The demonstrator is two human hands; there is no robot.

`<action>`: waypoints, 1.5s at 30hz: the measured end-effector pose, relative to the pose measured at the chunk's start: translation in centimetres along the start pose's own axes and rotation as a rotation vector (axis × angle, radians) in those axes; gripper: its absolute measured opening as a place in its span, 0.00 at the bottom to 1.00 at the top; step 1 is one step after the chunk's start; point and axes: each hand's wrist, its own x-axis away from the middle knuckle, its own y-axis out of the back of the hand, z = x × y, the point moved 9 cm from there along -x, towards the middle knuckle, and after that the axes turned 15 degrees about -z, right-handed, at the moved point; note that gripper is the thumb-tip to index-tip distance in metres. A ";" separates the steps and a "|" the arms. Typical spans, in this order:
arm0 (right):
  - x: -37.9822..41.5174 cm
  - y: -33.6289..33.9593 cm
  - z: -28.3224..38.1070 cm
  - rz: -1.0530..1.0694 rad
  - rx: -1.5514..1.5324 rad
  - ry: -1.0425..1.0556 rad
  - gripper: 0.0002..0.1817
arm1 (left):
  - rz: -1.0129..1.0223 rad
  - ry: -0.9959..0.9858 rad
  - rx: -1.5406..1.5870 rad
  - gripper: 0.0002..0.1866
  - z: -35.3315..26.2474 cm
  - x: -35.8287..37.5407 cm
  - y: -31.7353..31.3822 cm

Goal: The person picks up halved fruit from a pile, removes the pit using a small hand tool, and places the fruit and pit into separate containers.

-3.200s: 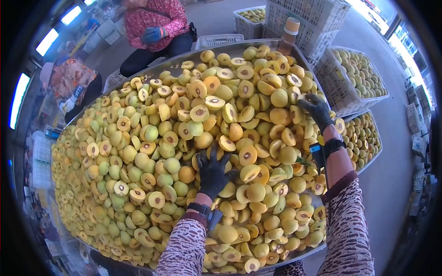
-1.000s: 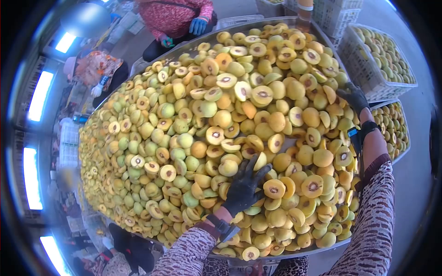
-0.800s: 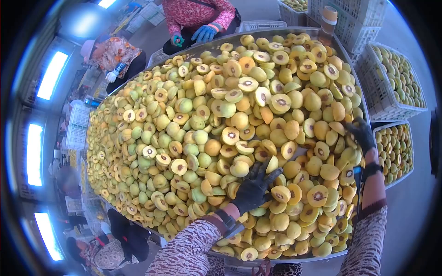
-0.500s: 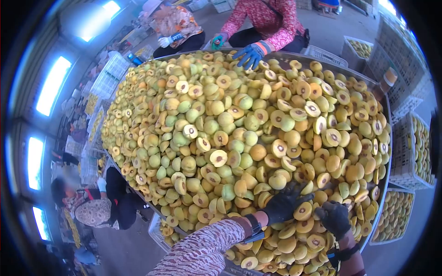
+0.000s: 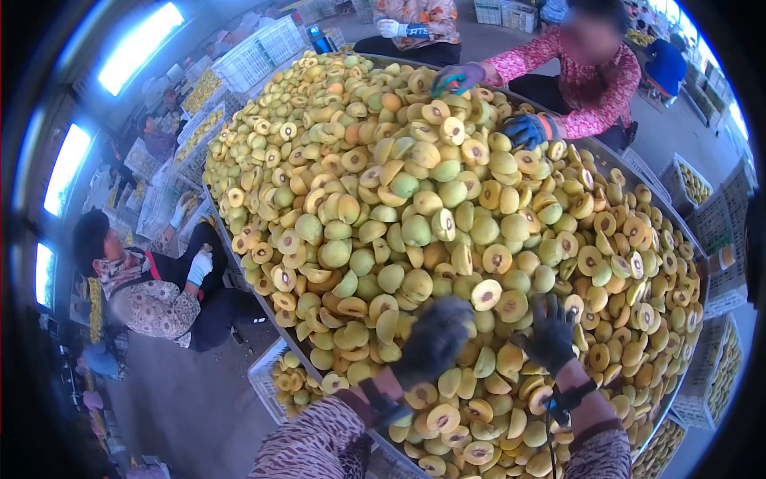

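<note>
A big heap of halved yellow and green fruit point(image 5: 415, 199) fills a long metal tray point(image 5: 239, 263). My left hand point(image 5: 435, 339), in a black glove and blurred by motion, lies on the fruit near the tray's close edge. My right hand point(image 5: 550, 331), also in a black glove, rests with spread fingers on the fruit just to its right. Whether either hand grips a piece I cannot tell. A black band sits on each wrist.
Across the tray a person in a pink patterned top reaches in with blue gloves point(image 5: 523, 128). Another person point(image 5: 152, 287) crouches at the left, below the tray. White crates point(image 5: 279, 379) with fruit stand under the tray's edge and at the far right point(image 5: 722, 375).
My view has swung left along the tray. My right hand came in from the far right edge and now lies beside my left hand. The person in pink now reaches in opposite me.
</note>
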 end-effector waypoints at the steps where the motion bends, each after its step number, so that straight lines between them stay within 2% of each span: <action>1: 0.9 0.7 0.9 -0.089 0.087 0.096 0.42 | -0.137 0.012 -0.056 0.17 3.5 -2.3 3.7; 2: 0.3 2.5 1.5 -0.086 0.114 0.103 0.42 | -0.199 -0.004 -0.301 0.23 6.2 -4.4 6.8; 4: -1.0 4.2 3.8 0.251 0.107 0.049 0.30 | -0.260 -0.046 -0.351 0.31 11.6 -8.4 10.5; 5: -2.9 5.1 5.5 0.250 0.129 0.044 0.30 | -0.280 -0.082 -0.391 0.35 13.5 -10.1 11.3; 7: -8.9 8.5 12.3 0.012 -0.060 0.287 0.23 | -0.283 -0.032 -0.296 0.39 17.2 -13.6 11.8; 8: -12.0 9.6 15.2 -0.207 -0.150 0.414 0.20 | -0.293 0.055 -0.218 0.40 19.2 -15.2 11.4; 9: -15.8 10.4 18.0 -0.394 -0.294 0.523 0.20 | -0.296 0.048 -0.200 0.40 20.3 -16.8 10.7; 10: -19.2 11.4 20.8 -0.588 -0.278 0.613 0.22 | -0.313 0.082 -0.161 0.40 21.6 -18.4 10.2; 13: -29.1 9.2 27.4 -0.696 -0.228 0.602 0.26 | -0.225 0.078 -0.166 0.40 23.7 -20.1 7.3; 15: -33.4 3.0 30.1 -0.307 -0.017 0.427 0.30 | -0.157 0.151 -0.212 0.41 23.2 -19.3 6.6; 16: -33.8 2.4 30.5 -0.306 -0.017 0.410 0.30 | -0.157 0.231 -0.219 0.42 24.3 -19.4 6.5; 17: -34.2 1.7 30.5 -0.279 0.013 0.358 0.31 | -0.150 0.231 -0.216 0.42 24.7 -19.5 6.7; 19: -34.7 1.4 30.7 -0.237 0.038 0.328 0.31 | 0.089 0.233 -0.385 0.44 23.9 -19.6 6.6; 21: -35.8 0.2 29.7 0.023 0.095 0.273 0.30 | 0.082 0.198 -0.416 0.43 24.5 -19.5 6.5; 23: -35.2 1.0 29.2 -0.018 0.110 0.272 0.29 | 0.065 0.154 -0.436 0.43 24.3 -19.2 6.4; 25: -33.7 1.4 27.6 0.113 0.083 0.222 0.28 | 0.150 0.317 -0.100 0.40 23.4 -18.4 6.2; 26: -32.6 0.6 26.0 0.192 0.089 0.199 0.28 | 0.109 0.320 -0.027 0.34 22.5 -17.9 6.2; 27: -31.2 -0.5 24.2 0.276 0.100 0.174 0.27 | 0.224 0.462 0.147 0.31 23.4 -15.7 3.9; 29: -26.4 -0.7 23.2 0.265 0.256 0.305 0.27 | 0.310 0.104 -0.209 0.30 18.8 -13.3 1.8; 30: -24.2 -0.6 22.3 0.199 0.289 0.315 0.27 | 0.312 0.126 -0.196 0.30 17.2 -12.4 1.2; 32: -21.1 -1.3 19.1 0.044 0.274 0.283 0.30 | 0.630 0.186 -0.343 0.31 14.6 -9.6 -1.3; 33: -19.8 -0.3 18.3 0.039 0.244 0.255 0.31 | 0.631 0.202 -0.346 0.31 13.9 -8.2 -1.9; 35: -16.9 0.9 17.2 0.045 0.094 0.231 0.32 | 0.352 0.035 -0.430 0.31 10.9 -5.6 -1.9; 37: -13.1 1.7 15.3 -0.072 0.176 0.195 0.31 | 0.362 0.085 -0.412 0.33 8.9 -2.7 -3.0; 39: -10.1 1.1 11.9 0.030 -0.008 0.045 0.31 | 0.367 0.127 -0.312 0.35 6.9 -0.6 -3.8; 40: -8.1 1.1 10.9 0.040 0.000 0.038 0.31 | 0.387 0.034 -0.434 0.35 4.8 0.2 -3.7; 41: -7.1 1.8 10.2 -0.041 -0.012 0.028 0.31 | 0.385 0.033 -0.430 0.35 3.6 1.2 -3.8; 42: -6.2 2.5 9.8 -0.126 -0.032 0.014 0.31 | 0.319 0.034 -0.405 0.35 2.2 1.6 -3.0; 43: -5.0 2.9 9.2 -0.124 -0.039 0.002 0.31 | 0.264 0.035 -0.379 0.36 1.1 2.0 -2.1; 45: -2.8 2.4 6.2 0.120 -0.014 -0.143 0.29 | 0.337 0.064 -0.324 0.34 0.1 3.0 -1.6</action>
